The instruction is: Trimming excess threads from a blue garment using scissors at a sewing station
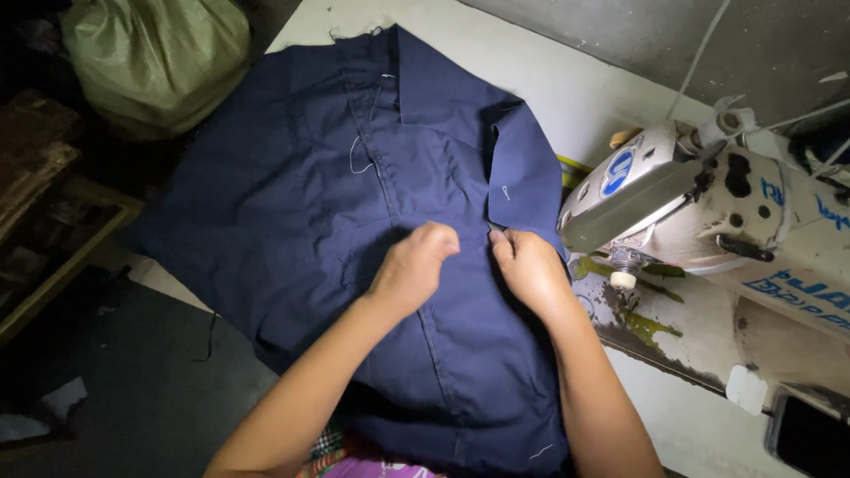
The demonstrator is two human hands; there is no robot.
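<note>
Navy shirt (354,221) lies spread on the white sewing table (549,80), collar already attached. We pinch its front placket: left hand (414,265) and right hand (529,265) both grasping fabric beside the sewing machine (708,212). Loose threads untrimmed.

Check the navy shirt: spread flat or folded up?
Spread flat: the navy shirt lies open across the table, collar at the far end, left hand and right hand resting on it.
</note>
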